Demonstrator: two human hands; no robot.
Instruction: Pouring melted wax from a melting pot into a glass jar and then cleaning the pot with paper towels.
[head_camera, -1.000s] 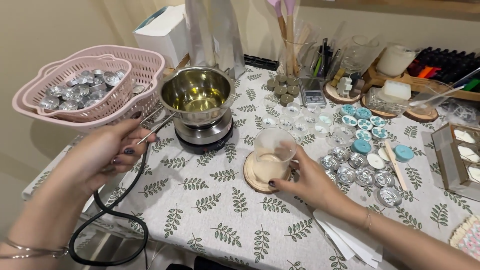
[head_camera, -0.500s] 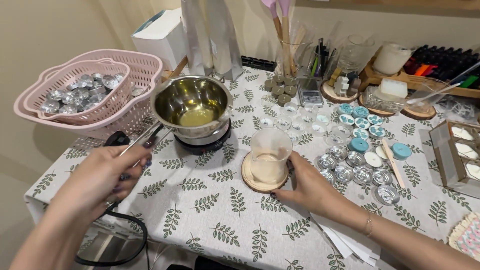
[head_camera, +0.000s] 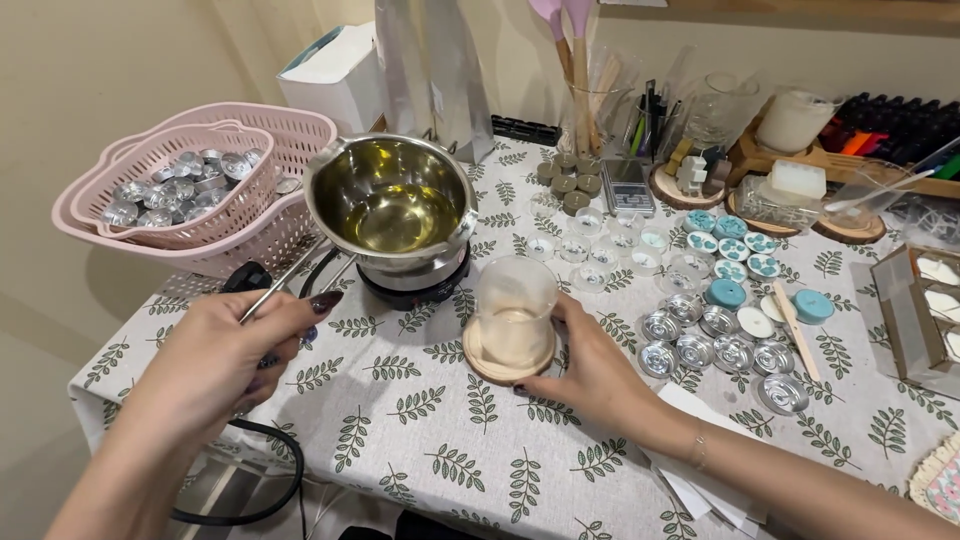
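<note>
- Our left hand (head_camera: 225, 350) is clenched on the wire handle (head_camera: 290, 275) of the steel melting pot (head_camera: 392, 205).
- The pot is lifted and tilted, just above the small black hotplate (head_camera: 415, 285); pale yellow liquid pools in its bottom.
- Our right hand (head_camera: 590, 365) wraps loosely round the frosted plastic cup (head_camera: 513, 310), fingers on its far side, thumb near the base.
- The cup stands upright on a round wooden coaster (head_camera: 480, 365), just in front of the hotplate.
- Right of the cup: empty metal tealight cups (head_camera: 725, 350) in rows on the leaf-print tablecloth (head_camera: 430, 440).
- Left of the pot: pink baskets (head_camera: 215, 240) holding more metal cups.
</note>
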